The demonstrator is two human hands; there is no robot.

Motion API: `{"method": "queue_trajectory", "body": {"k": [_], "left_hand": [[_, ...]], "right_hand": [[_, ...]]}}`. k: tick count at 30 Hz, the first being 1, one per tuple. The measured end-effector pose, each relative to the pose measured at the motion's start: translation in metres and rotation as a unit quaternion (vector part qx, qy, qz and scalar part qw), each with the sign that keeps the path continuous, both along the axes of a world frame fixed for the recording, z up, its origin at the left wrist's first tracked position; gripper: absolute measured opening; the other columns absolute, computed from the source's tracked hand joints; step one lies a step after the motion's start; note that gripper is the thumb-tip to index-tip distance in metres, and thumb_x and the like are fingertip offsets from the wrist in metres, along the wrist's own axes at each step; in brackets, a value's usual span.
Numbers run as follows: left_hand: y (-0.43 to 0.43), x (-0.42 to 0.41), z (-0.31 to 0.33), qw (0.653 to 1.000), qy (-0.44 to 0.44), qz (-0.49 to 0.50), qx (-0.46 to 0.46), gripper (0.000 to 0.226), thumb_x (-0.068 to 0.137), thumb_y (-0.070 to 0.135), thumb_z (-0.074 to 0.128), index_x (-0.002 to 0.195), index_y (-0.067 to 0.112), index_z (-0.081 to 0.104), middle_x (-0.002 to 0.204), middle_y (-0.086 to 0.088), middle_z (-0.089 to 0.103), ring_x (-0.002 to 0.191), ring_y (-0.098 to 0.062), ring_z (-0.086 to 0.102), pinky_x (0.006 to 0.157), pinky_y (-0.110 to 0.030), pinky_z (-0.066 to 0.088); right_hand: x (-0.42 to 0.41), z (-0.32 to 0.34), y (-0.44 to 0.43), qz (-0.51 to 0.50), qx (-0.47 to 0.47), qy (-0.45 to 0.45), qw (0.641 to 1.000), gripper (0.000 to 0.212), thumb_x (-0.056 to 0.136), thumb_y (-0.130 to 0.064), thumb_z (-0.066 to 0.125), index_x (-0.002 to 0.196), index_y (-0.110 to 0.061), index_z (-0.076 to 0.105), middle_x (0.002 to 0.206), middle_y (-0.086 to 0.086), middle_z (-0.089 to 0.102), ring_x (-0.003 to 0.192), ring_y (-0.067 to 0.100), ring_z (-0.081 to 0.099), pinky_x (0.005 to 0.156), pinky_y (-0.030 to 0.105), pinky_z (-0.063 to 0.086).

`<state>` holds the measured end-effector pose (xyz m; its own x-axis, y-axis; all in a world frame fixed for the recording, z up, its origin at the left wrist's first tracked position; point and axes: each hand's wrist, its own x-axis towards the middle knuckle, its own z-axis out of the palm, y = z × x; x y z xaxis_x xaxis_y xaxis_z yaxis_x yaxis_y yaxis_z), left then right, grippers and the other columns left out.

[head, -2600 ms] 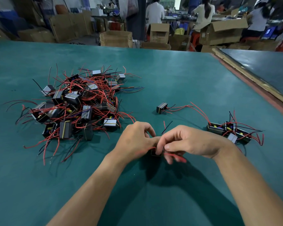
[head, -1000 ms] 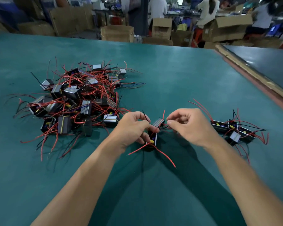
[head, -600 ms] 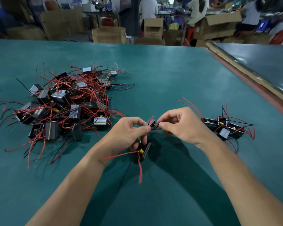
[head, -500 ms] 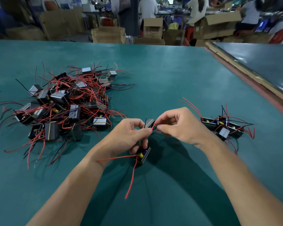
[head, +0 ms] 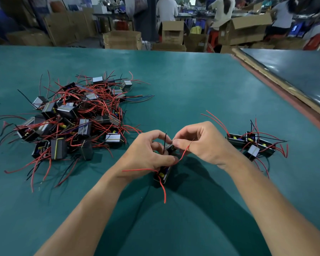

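Note:
Over the green table (head: 192, 85), my left hand (head: 146, 154) grips a small black module (head: 163, 174) with red leads hanging below it. A second small grey-topped module (head: 171, 147) sits between my two hands. My right hand (head: 201, 143) pinches a thin red wire (head: 185, 151) beside that module. A black wire (head: 164, 143) stands up between my fingers. How the two modules join is hidden by my fingers.
A tangled pile of black modules with red and black wires (head: 72, 117) lies at the left. A short row of modules (head: 251, 143) lies at the right. A wooden-edged second table (head: 294, 74) borders the right. Cardboard boxes (head: 244, 28) and seated people are beyond the far edge.
My hands first worked low on one module, then lifted apart and picked up the loose second module from the table. The two modules are now held together, with the red lead hanging lower.

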<state>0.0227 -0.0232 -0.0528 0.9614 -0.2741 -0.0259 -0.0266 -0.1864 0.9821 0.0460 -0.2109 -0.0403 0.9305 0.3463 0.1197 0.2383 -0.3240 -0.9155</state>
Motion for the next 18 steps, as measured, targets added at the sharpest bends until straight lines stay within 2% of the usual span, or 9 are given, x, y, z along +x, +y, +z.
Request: {"method": "queue_trajectory", "body": {"k": [2,4,7,9,12,14,16,17,18], "left_hand": [[-0.002,0.001,-0.002,1.0,-0.023,0.013,0.009,0.009,0.082,0.009,0.075,0.086,0.01,0.067,0.052,-0.001,0.058,0.036,-0.01,0.044,0.037,-0.019,0.036],[-0.003,0.003,-0.004,0.999,-0.025,0.032,0.022,0.012,0.088,0.01,0.07,0.076,0.01,0.067,0.05,-0.001,0.057,0.034,-0.01,0.042,0.036,-0.018,0.035],[-0.003,0.004,-0.005,0.998,-0.027,0.052,0.036,0.021,0.093,0.005,0.061,0.073,0.011,0.061,0.051,-0.002,0.058,0.033,-0.011,0.042,0.036,-0.017,0.034],[-0.002,0.004,-0.003,0.997,-0.025,0.056,0.038,0.021,0.097,0.006,0.055,0.077,0.01,0.059,0.053,-0.004,0.06,0.033,-0.012,0.043,0.036,-0.017,0.035],[-0.002,0.005,-0.003,0.996,0.005,0.08,0.043,0.025,0.101,0.01,0.047,0.08,0.006,0.06,0.055,-0.003,0.061,0.033,-0.014,0.046,0.036,-0.017,0.035],[-0.002,0.006,-0.003,0.993,0.019,0.104,0.047,0.028,0.101,0.012,0.044,0.08,0.006,0.062,0.056,-0.001,0.062,0.034,-0.014,0.046,0.036,-0.017,0.035],[-0.002,0.006,-0.005,0.99,0.014,0.129,0.056,0.031,0.101,0.017,0.047,0.077,0.008,0.064,0.055,0.001,0.06,0.035,-0.015,0.046,0.037,-0.017,0.035],[-0.002,0.007,-0.005,0.987,0.007,0.143,0.068,0.032,0.1,0.019,0.048,0.075,0.01,0.065,0.053,0.003,0.058,0.035,-0.015,0.045,0.037,-0.017,0.034],[-0.001,0.008,-0.007,0.984,0.001,0.157,0.081,0.034,0.1,0.021,0.049,0.072,0.012,0.066,0.05,0.005,0.056,0.034,-0.014,0.044,0.037,-0.016,0.033]], "right_hand": [[-0.001,0.0,0.002,0.008,0.017,0.015,1.0,0.008,0.085,-0.01,0.075,0.078,-0.013,0.076,0.072,0.008,0.074,0.066,0.017,0.065,0.069,0.038,0.056],[-0.002,0.0,0.002,0.0,0.012,0.012,1.0,0.011,0.085,-0.004,0.073,0.079,-0.012,0.075,0.078,0.014,0.075,0.069,0.02,0.067,0.074,0.042,0.057],[0.0,0.0,-0.001,-0.024,-0.061,-0.033,0.997,0.025,0.081,0.005,0.069,0.084,-0.02,0.073,0.081,0.001,0.076,0.074,0.012,0.071,0.08,0.033,0.058],[-0.001,0.001,-0.004,-0.029,-0.119,-0.036,0.992,0.027,0.079,0.001,0.068,0.091,-0.023,0.071,0.079,-0.007,0.076,0.077,0.013,0.072,0.084,0.037,0.058],[-0.003,0.003,-0.005,-0.012,-0.154,-0.03,0.988,0.033,0.078,-0.006,0.071,0.104,-0.025,0.064,0.082,-0.016,0.075,0.082,0.012,0.07,0.087,0.04,0.056],[-0.006,0.006,-0.004,0.006,-0.171,-0.025,0.985,0.051,0.077,-0.007,0.07,0.119,-0.027,0.051,0.088,-0.02,0.074,0.083,0.008,0.068,0.083,0.035,0.055],[-0.011,0.008,-0.001,0.009,-0.171,-0.025,0.985,0.069,0.075,-0.008,0.07,0.129,-0.031,0.034,0.093,-0.023,0.073,0.068,0.01,0.065,0.067,0.025,0.052],[-0.013,0.008,0.001,0.003,-0.17,-0.035,0.985,0.072,0.075,-0.01,0.072,0.13,-0.033,0.031,0.093,-0.025,0.073,0.067,0.015,0.065,0.066,0.025,0.05],[-0.013,0.008,0.002,-0.005,-0.168,-0.047,0.985,0.071,0.075,-0.015,0.075,0.128,-0.034,0.032,0.091,-0.026,0.072,0.073,0.019,0.067,0.072,0.029,0.051]]}}
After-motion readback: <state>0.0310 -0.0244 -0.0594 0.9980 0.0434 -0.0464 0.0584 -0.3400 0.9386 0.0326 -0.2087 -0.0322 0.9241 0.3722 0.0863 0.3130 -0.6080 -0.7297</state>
